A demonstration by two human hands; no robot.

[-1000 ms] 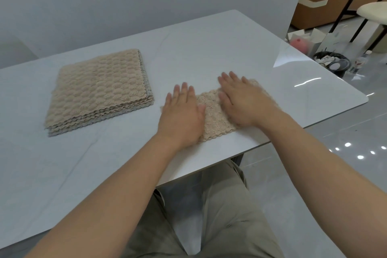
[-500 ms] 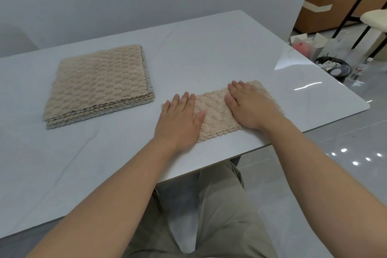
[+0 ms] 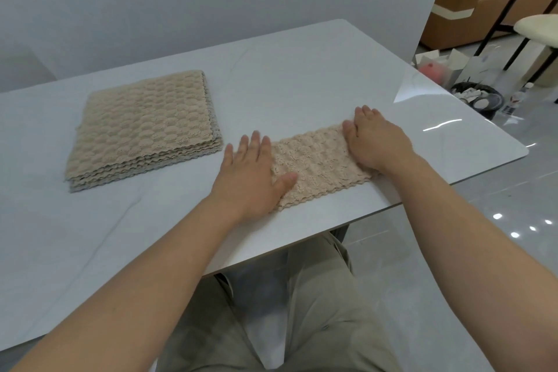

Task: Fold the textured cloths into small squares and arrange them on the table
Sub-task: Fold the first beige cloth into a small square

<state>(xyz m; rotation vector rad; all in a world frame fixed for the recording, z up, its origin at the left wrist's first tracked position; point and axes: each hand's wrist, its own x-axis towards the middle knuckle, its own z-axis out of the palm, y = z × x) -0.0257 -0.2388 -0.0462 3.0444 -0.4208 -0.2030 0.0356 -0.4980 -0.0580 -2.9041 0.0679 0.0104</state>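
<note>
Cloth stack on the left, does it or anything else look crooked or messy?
Nothing stands out. The cloth stack sits tidy, near edges only slightly stepped; the folded cloth lies flat under the left hand and right hand.

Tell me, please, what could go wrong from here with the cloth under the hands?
1. The cloth lies close to the near edge of the table; a pull toward the body could drag it off.
2. The left hand and right hand press its ends flat on a glossy top, so it may slide and the next fold could come out crooked.
</note>
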